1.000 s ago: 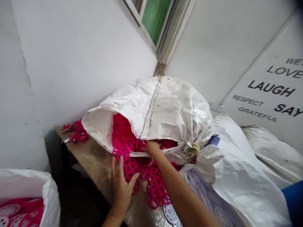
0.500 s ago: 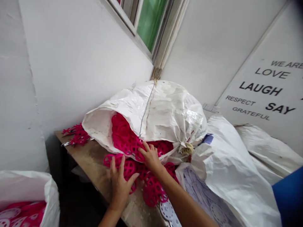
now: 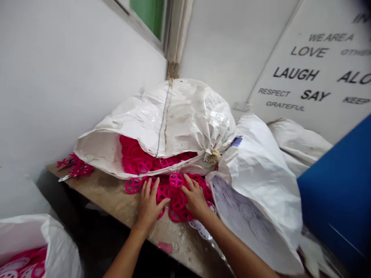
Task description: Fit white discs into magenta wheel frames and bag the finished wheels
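A heap of pink ring-shaped cut-out pieces [image 3: 178, 200] lies on the wooden table [image 3: 116, 200], in front of a large white sack [image 3: 188, 116]. Through the sack's open side more pink pieces [image 3: 135, 156] show. My left hand [image 3: 149, 202] rests on the left part of the heap, its fingers spread. On the right part lies my right hand [image 3: 195, 197], fingers stretched out and apart over the pieces. White perforated pieces [image 3: 199, 229] stick out from under the heap beside my right wrist.
To the right, another white sack [image 3: 261, 173] gapes over greyish round pieces [image 3: 236, 202]. A blue panel [image 3: 342, 185] stands at far right. Lower left is a sack [image 3: 62, 247] of pink and white pieces. Pink scraps [image 3: 75, 166] lie at the table's left end.
My right hand has come away from the sack's opening down onto the heap outside. My left hand stays at the heap's left side. The camera view has shifted right and down.
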The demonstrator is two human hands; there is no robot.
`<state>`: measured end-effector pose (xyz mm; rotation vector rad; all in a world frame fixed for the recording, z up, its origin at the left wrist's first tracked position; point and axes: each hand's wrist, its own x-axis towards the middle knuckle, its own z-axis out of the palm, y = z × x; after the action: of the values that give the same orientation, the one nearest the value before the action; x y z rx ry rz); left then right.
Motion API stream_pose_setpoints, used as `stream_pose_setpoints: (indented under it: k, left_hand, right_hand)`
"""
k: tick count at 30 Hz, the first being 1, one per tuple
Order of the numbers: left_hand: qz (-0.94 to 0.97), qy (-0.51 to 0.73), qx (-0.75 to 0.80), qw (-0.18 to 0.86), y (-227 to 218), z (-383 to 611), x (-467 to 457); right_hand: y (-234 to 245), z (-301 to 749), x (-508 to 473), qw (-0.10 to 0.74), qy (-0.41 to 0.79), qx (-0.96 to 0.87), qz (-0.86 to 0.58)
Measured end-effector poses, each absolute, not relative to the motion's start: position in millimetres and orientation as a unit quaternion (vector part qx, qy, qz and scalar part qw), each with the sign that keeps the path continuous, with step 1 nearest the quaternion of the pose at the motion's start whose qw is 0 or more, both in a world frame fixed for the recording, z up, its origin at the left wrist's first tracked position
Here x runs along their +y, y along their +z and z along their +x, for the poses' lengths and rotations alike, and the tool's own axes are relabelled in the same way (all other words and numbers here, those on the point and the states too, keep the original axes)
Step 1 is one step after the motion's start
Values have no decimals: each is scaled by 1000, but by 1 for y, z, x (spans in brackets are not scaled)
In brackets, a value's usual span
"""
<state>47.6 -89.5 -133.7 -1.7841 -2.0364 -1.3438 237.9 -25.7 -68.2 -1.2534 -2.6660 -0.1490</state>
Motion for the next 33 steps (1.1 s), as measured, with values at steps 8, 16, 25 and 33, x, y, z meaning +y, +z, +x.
stream_pose_setpoints:
  k: [8,16,25,33]
  left_hand:
    - [-592,-470,-646,107,-123,50,-97]
    - [-465,-481,-721,183,-107,36,-123]
    - [-523,-443,-727,-24,-134,38,-103]
    - [-506,-538,-675,9,-123,83,-129]
  right_hand:
    - [-40,259,-39,92,25,-917,-387]
    - [-68,310,-80,335,40,-855,-393]
    - [-115,351,-164,359,62,-817,-447]
    - [-65,431,-70,199,10,-686,-700]
